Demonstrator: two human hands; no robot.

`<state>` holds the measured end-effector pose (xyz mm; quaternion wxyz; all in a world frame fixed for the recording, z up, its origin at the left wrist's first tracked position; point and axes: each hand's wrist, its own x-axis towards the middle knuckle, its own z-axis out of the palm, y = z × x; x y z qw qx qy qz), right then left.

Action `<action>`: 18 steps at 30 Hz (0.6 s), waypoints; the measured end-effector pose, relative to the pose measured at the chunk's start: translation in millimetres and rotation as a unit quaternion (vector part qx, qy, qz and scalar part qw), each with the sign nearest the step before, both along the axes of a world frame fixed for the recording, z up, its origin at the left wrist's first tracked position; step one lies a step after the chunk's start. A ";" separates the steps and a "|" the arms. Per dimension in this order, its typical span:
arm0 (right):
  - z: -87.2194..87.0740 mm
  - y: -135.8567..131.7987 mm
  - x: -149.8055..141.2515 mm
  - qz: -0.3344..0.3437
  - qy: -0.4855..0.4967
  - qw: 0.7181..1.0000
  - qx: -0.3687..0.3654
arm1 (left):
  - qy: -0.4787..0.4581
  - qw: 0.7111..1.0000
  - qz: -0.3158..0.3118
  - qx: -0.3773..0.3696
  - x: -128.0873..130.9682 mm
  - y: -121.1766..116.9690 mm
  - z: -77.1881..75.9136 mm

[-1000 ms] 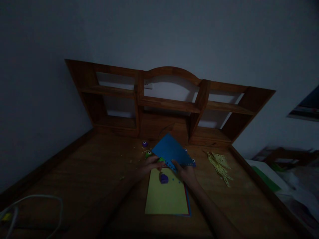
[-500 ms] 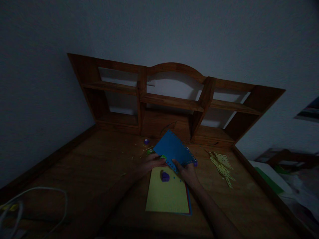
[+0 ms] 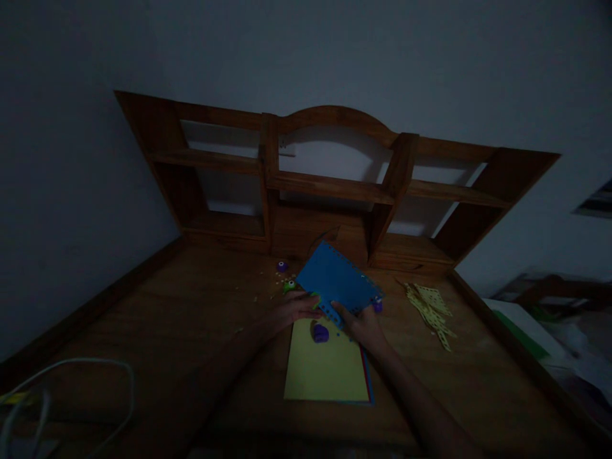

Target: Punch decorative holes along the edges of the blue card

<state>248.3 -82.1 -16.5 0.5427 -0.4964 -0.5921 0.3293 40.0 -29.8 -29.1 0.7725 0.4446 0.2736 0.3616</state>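
A blue sheet of paper [image 3: 329,277] with rows of punched holes along its edges is tilted above the desk. My right hand [image 3: 361,325] grips its near right part, thumb on top. My left hand [image 3: 299,307] is closed around a small green craft punch [image 3: 315,299] at the sheet's lower left edge; the fingers hide most of it. Below, a purple craft punch [image 3: 320,333] lies on a yellow sheet [image 3: 327,373], with tiny blue cut-outs beside it. Another green punch [image 3: 289,286], a purple punch [image 3: 282,266] and one more purple punch [image 3: 377,304] sit around the blue sheet.
Yellow strips of punched paper [image 3: 430,309] lie in a heap on the right of the wooden desk [image 3: 191,306]. Small pale cut-outs are scattered at the back left. A wooden shelf unit [image 3: 329,182] stands along the wall. A white cable [image 3: 86,361] loops at the front left.
The blue sheet has tilted and shifted slightly to the right with both hands. The camera view has also moved a little. Both hands keep their hold.
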 end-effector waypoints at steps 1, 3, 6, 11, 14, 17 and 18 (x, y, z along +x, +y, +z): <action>0.1 -0.1 -0.2 0.010 0.005 1.000 -0.003 | 0.000 1.000 -0.001 0.006 -0.4 1.3 -2.3; 0.5 0.0 -0.4 0.029 0.011 0.999 -0.010 | 0.001 1.000 0.003 0.017 -1.0 3.2 -5.7; 1.1 0.8 -0.2 0.027 0.022 0.999 -0.005 | 0.011 0.999 0.004 0.035 -1.4 4.2 -7.2; 2.9 1.8 2.0 0.030 0.023 0.999 -0.001 | 0.017 0.999 0.016 0.022 0.3 2.8 -5.1; 3.0 1.8 3.6 0.034 0.016 0.999 -0.003 | 0.010 1.000 0.021 0.021 2.4 1.2 -3.4; 3.0 1.8 3.6 0.035 0.029 0.999 -0.011 | 0.006 1.000 0.020 0.013 3.4 -0.6 -0.2; 3.2 1.8 3.4 0.036 0.031 0.999 -0.011 | 0.008 1.000 0.017 0.013 3.3 -1.2 1.3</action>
